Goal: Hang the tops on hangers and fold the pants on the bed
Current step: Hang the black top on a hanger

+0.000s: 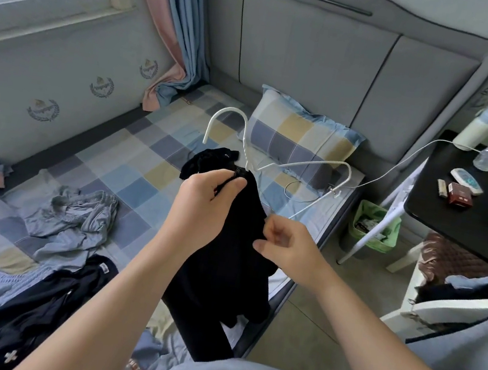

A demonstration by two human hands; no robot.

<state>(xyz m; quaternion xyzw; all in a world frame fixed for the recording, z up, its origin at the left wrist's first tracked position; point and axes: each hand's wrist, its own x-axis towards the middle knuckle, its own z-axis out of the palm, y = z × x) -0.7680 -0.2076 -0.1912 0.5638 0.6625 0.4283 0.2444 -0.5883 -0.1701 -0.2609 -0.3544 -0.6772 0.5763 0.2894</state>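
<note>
two hands work one black top (228,245) above the bed's right edge. the left hand (208,198) grips the collar where the white hanger (308,164) enters, fingers curled round the cloth. the right hand (285,247) pinches the fabric lower down its side. one arm of the hanger sticks out bare and its hook rises clear, so this top looks only half hung. on the bed (153,153), a crumpled grey-blue garment (72,217) lies toward the left edge and a dark navy garment (42,297) sits unfolded at the near edge. no folded pants or finished hanging shows, so most of the job appears left.
</note>
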